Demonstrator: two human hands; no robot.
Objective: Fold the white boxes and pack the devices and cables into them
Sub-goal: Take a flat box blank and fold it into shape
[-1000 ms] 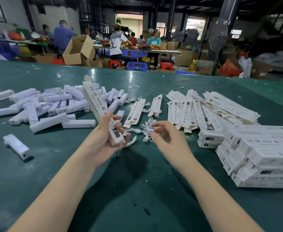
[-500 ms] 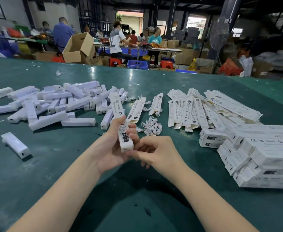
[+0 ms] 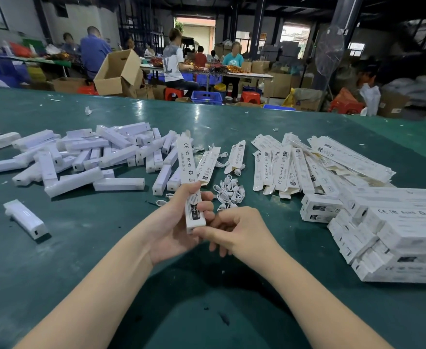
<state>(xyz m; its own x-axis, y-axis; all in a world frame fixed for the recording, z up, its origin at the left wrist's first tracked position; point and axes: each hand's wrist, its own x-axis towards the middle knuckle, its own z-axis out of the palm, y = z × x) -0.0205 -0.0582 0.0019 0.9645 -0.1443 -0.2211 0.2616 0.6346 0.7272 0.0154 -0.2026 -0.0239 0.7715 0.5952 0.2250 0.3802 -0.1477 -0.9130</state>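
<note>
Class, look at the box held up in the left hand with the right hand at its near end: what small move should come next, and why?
Probably tuck the near end flap shut. The left hand grips the white box upright, and the right hand already has its fingertips at the box's bottom end. Whether that flap is already closed cannot be told. The loose cables lie just beyond, not yet picked.

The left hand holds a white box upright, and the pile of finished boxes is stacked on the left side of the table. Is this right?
Not quite. The head view shows the left hand holding the white box upright, but the stack of finished boxes is on the right side of the table, not the left.
</note>
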